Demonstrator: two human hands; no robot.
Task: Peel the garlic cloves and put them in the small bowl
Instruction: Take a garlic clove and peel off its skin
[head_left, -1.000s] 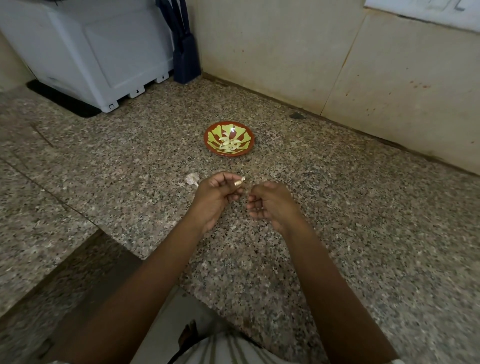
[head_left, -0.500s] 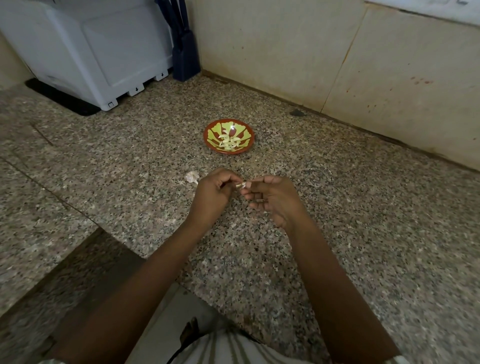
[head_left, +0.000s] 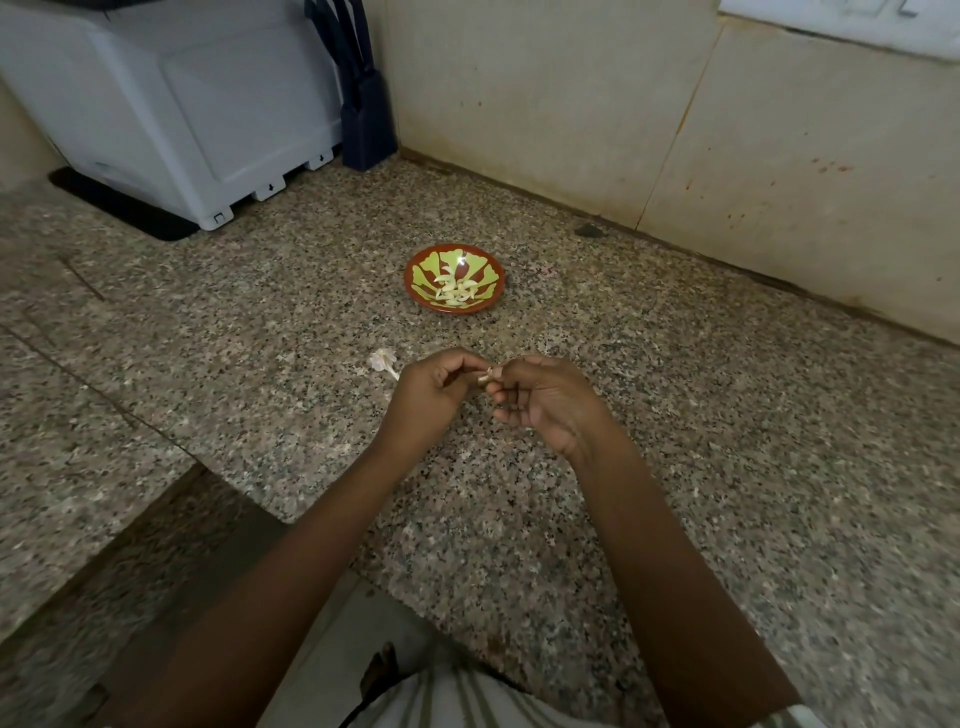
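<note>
Where the two hands meet above the speckled granite tabletop (head_left: 727, 441), one garlic clove (head_left: 485, 375) sits between them, clear of the stone.

- Left hand (head_left: 431, 400): fingers curled, grip pinching the clove from its left side.
- Right hand (head_left: 545, 400): fingers curled, thumb and forefinger pinching the same clove from the right. Whether any skin is lifted is too small to tell.
- Small bowl (head_left: 409, 275): red-brown rim, green leaf pattern, standing on the tabletop beyond the hands and apart from them.
- Peeled cloves (head_left: 457, 291): a pale cluster lying at the bowl's centre.
- Garlic skin scrap (head_left: 383, 359): papery white, with a short stalk, on the tabletop just beside the left hand, on its outer side.
- White appliance (head_left: 182, 104): back left corner, on a dark mat.
- Dark blue holder (head_left: 363, 119): upright against the wall (head_left: 545, 93), touching the appliance's right side.
- Striped garment (head_left: 467, 701): bottom edge, between the forearms.
</note>
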